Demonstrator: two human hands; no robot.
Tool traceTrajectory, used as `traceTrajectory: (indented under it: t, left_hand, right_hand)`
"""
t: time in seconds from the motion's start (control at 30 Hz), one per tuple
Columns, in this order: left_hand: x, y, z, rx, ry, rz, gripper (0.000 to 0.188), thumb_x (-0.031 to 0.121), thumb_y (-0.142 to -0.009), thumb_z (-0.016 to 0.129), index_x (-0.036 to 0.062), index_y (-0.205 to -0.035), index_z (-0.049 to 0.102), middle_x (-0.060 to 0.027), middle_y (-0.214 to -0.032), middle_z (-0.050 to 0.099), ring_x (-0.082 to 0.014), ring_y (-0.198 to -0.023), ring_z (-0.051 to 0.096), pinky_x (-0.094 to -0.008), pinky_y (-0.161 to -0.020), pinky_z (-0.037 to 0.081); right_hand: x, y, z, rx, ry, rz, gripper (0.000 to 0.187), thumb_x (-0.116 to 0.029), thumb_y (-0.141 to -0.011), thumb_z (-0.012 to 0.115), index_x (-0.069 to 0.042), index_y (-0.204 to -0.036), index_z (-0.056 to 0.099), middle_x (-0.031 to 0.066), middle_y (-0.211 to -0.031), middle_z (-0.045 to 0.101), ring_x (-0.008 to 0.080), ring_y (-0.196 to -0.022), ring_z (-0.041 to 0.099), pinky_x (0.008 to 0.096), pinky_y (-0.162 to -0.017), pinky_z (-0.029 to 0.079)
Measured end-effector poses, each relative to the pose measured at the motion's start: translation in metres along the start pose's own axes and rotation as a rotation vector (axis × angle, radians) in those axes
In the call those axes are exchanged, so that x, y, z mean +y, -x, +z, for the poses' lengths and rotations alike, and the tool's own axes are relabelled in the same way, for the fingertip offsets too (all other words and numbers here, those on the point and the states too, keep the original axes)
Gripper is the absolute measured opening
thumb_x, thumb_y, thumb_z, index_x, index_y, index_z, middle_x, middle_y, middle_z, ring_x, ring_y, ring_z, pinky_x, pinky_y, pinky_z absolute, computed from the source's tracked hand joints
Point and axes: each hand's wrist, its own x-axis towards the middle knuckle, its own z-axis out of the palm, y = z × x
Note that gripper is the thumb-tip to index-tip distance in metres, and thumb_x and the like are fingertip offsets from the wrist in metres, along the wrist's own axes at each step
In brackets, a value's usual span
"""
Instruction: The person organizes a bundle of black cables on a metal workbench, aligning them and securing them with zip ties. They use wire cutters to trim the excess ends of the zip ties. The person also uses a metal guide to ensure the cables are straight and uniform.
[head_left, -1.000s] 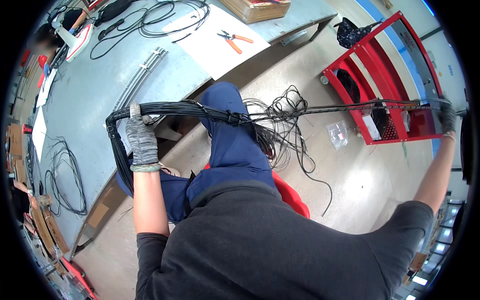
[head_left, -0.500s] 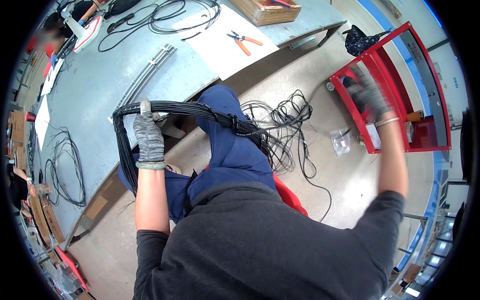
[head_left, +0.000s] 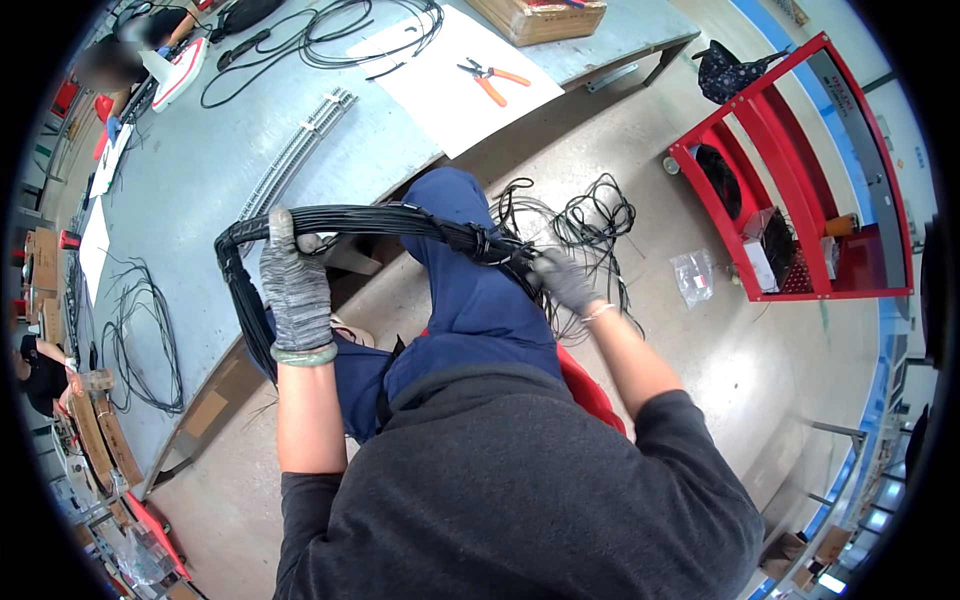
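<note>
A thick bundle of thin black cables [head_left: 370, 218] lies across my thighs and bends sharply down at its left end. My left hand [head_left: 297, 295], in a grey knit glove, is closed round the bundle near that bend, thumb on top. My right hand [head_left: 566, 282], gloved too, is at the bundle's right part, just past a tied spot, with its fingers curled on the cables. Its fingertips are partly hidden among the strands. Loose cable ends [head_left: 595, 215] spread in tangled loops over the floor beyond it.
On the grey table [head_left: 215, 165] lie orange-handled wire strippers [head_left: 492, 80] on white paper, slotted strips [head_left: 300, 150], coiled cables [head_left: 145, 335] and a wooden box [head_left: 540, 22]. A red cart [head_left: 745, 290] stands right, near a plastic bag [head_left: 692, 277]. Other people are at the far left.
My right hand has come from the red cart at the right back to the cable bundle. My left hand keeps its hold, and the bundle has shifted only slightly.
</note>
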Motion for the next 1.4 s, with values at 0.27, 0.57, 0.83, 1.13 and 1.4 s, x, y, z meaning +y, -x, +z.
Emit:
traceTrajectory:
  t: [0.27, 0.57, 0.83, 1.13, 1.4]
  left_hand:
    - [0.009, -0.032, -0.022, 0.055, 0.070, 0.000, 0.028, 0.039, -0.093, 0.061, 0.0152, -0.079, 0.057, 0.0047, -0.056, 0.052, -0.0096, -0.056, 0.049, -0.0273, -0.065, 0.044]
    - [0.005, -0.017, 0.007, 0.106, -0.065, 0.044, 0.018, 0.029, -0.091, 0.067, 0.0159, -0.083, 0.057, 0.0066, -0.060, 0.053, -0.0065, -0.054, 0.052, -0.0264, -0.055, 0.045]
    - [0.017, -0.010, 0.023, 0.049, -0.116, 0.078, 0.025, 0.037, -0.094, 0.061, 0.0154, -0.081, 0.059, 0.0058, -0.060, 0.055, -0.0072, -0.056, 0.051, -0.0267, -0.063, 0.045]
    - [0.026, 0.012, 0.073, -0.072, -0.155, 0.159, 0.030, 0.039, -0.092, 0.064, 0.0114, -0.081, 0.059, 0.0026, -0.063, 0.057, -0.0083, -0.060, 0.052, -0.0243, -0.061, 0.042]
    - [0.015, 0.011, 0.122, -0.197, -0.201, 0.112, 0.026, 0.035, -0.094, 0.062, 0.0113, -0.085, 0.060, 0.0024, -0.064, 0.057, -0.0071, -0.057, 0.052, -0.0236, -0.062, 0.046]
  right_hand:
    - [-0.019, 0.120, -0.449, 0.749, 1.011, 0.031, 0.022, -0.020, -0.086, 0.059, -0.004, -0.099, 0.067, 0.0140, -0.083, 0.066, 0.0242, -0.074, 0.061, 0.0378, -0.068, 0.047]
    - [-0.008, 0.061, -0.417, 0.498, 0.708, 0.265, 0.055, -0.013, -0.079, 0.075, -0.007, -0.129, 0.053, 0.0081, -0.108, 0.065, 0.0168, -0.096, 0.059, 0.0292, -0.086, 0.048]
    - [-0.150, 0.033, 0.015, 0.060, 0.552, -0.250, 0.047, -0.038, -0.075, 0.078, -0.004, -0.101, 0.060, 0.0146, -0.087, 0.065, 0.0303, -0.084, 0.064, 0.0401, -0.079, 0.051]
    - [-0.098, 0.023, -0.017, 0.031, 0.584, -0.584, 0.042, -0.014, -0.086, 0.064, -0.004, -0.124, 0.052, 0.0225, -0.107, 0.063, 0.0377, -0.098, 0.062, 0.0413, -0.087, 0.050]
    - [-0.078, 0.055, -0.112, 0.048, 0.509, -0.339, 0.016, -0.018, -0.087, 0.064, -0.005, -0.096, 0.067, 0.0138, -0.090, 0.068, 0.0284, -0.081, 0.067, 0.0380, -0.075, 0.053]
